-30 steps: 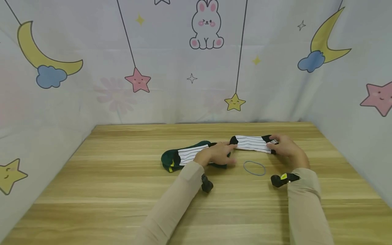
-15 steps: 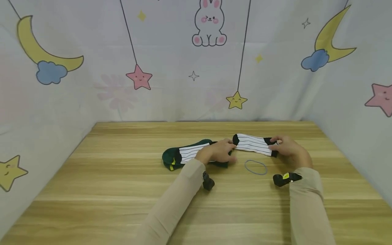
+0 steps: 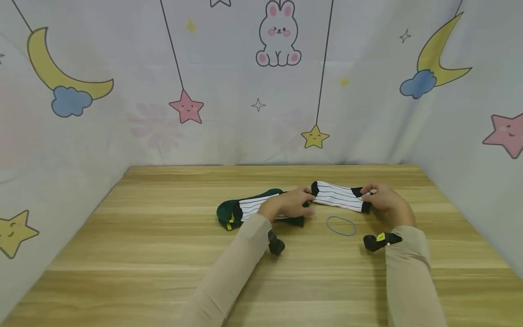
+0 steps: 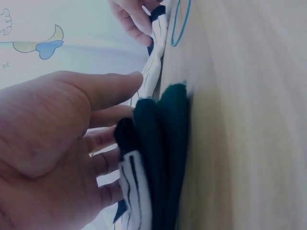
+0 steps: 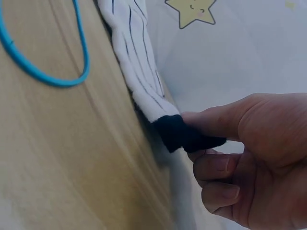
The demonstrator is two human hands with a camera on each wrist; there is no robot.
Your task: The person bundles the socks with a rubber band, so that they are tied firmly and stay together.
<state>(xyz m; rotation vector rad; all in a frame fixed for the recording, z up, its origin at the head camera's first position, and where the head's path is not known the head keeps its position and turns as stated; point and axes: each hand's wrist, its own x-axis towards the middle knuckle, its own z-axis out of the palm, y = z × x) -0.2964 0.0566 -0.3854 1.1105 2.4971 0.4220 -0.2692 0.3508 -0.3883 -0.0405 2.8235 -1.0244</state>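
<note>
A white sock point(image 3: 337, 196) with thin black stripes and black ends lies at the right of the table. My right hand point(image 3: 386, 200) pinches its black cuff point(image 5: 168, 132) between thumb and fingers, lifting that edge a little. At the sock's other black end is my left hand point(image 3: 290, 203), its fingers extended and thumb apart. Under and beside the left hand lies a second striped sock point(image 3: 257, 207) on top of dark green socks point(image 3: 226, 212). In the left wrist view the folded green ends point(image 4: 165, 129) hide the left fingertips.
A thin blue elastic loop point(image 3: 341, 226) lies on the wooden table point(image 3: 163, 268) between the two wrists. White cloth walls point(image 3: 229, 81) printed with moons and stars enclose the back and sides. Each wrist carries a small black camera point(image 3: 276, 245).
The right hand has drawn the cuff end of the striped sock slightly toward me, so the sock slants more. The left hand stays nearly in place.
</note>
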